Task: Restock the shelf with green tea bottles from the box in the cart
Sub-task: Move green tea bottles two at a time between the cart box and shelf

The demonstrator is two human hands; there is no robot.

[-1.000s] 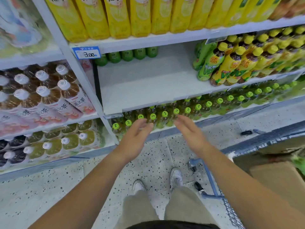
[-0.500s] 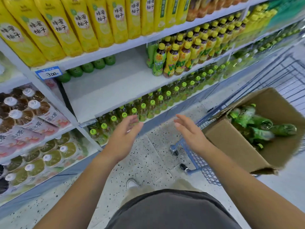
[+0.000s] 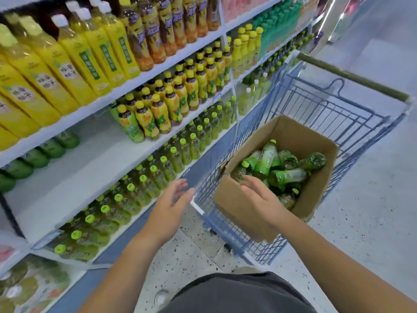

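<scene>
Lying jumbled in box (image 3: 243,206): green-labelled bottles (image 3: 287,177).

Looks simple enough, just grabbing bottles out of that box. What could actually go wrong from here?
A few things, I'd guess. The green bottles lie jumbled on their sides in the box, so pulling one out could shift the rest. The box sits tilted in the cart, so pressing on its near edge might tip it further. Both the left hand and the right hand are open and empty; a hurried grab could drop a bottle onto the hard floor.
</scene>
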